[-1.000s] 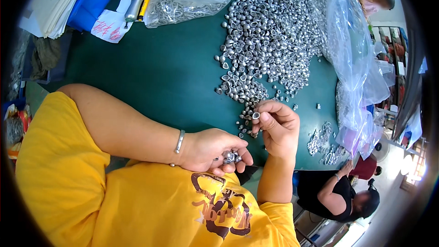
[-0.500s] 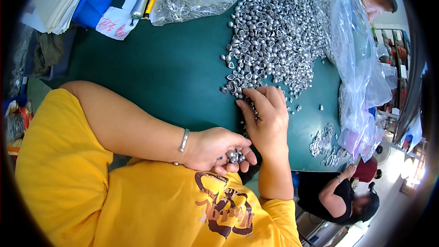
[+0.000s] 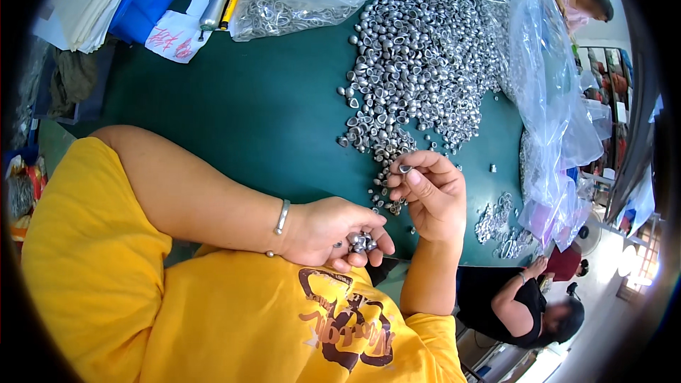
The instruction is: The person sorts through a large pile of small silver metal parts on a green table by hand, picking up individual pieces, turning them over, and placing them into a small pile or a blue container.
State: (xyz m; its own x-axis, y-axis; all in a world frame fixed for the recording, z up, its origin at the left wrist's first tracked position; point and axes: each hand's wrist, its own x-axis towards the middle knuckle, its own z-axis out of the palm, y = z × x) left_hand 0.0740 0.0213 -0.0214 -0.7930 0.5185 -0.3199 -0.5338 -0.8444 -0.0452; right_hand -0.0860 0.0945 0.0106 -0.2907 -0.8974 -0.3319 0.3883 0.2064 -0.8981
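My left hand [image 3: 333, 234] is cupped near my shirt, with several small silver metal pieces [image 3: 362, 242] lying in its palm and curled fingers. To its right, my right hand [image 3: 434, 195] is raised over the near end of the pile, pinching one small hollow metal piece [image 3: 404, 169] between thumb and forefinger. The piece shows a dark opening with a shiny rim. Beyond the hands spreads a large pile of the same rounded silver pieces [image 3: 425, 57] on the green table [image 3: 241, 99]. A few loose ones lie just left of my right fingers.
Clear plastic bags [image 3: 550, 92] line the pile's right side. Another bag of metal links [image 3: 298, 3] lies at the back, beside a yellow cutter knife [image 3: 232, 4] and a marked paper [image 3: 174, 37]. Small flat metal parts [image 3: 500, 223] sit at right. A co-worker in black [image 3: 507, 305] is nearby.
My right hand has lifted from the pile's near edge, moved slightly right and turned, now showing one metal piece in its pinch. My left hand has barely moved.
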